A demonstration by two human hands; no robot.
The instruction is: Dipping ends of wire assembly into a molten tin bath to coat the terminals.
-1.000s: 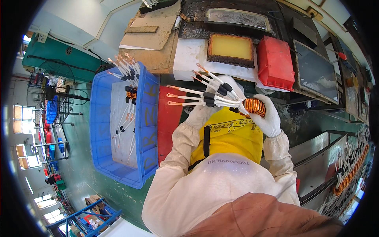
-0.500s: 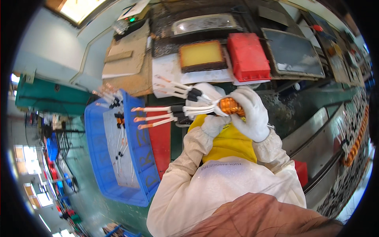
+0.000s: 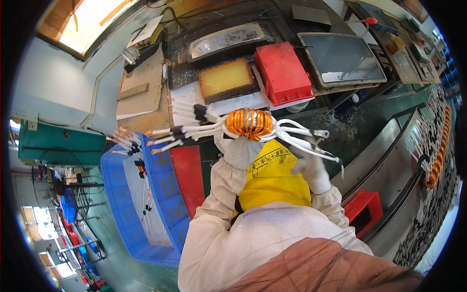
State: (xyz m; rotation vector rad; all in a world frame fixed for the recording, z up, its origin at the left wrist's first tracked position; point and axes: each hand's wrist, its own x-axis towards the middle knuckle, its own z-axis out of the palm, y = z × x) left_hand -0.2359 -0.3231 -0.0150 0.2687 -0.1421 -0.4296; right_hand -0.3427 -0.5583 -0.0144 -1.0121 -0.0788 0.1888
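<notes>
A ring-shaped coil (image 3: pixel 249 124) wound with shiny orange copper wire is held up in front of my chest. My left hand (image 3: pixel 242 152), in a white glove, is closed on its underside. White leads (image 3: pixel 202 130) with black sleeves and bare copper ends reach out to the left. More white leads (image 3: pixel 299 130) spread to the right, one tipped with a metal lug. My right hand (image 3: pixel 314 170), also gloved, is just below these right-hand leads, blurred by motion. Its thumb looks apart from the fingers, and I see nothing held in it.
On the left stands a blue crate (image 3: pixel 168 194) with similar leads inside. The bench holds a yellow-filled tray (image 3: pixel 228 80), a red box (image 3: pixel 283 73) and a grey-filled pan (image 3: pixel 340 58). Many finished-looking coils (image 3: pixel 440 146) line the right side, beyond a red bin (image 3: pixel 364 211).
The coil has turned to show its winding, with leads visible on both sides. My right hand has come off it and moved down. My left hand has shifted left with the coil.
</notes>
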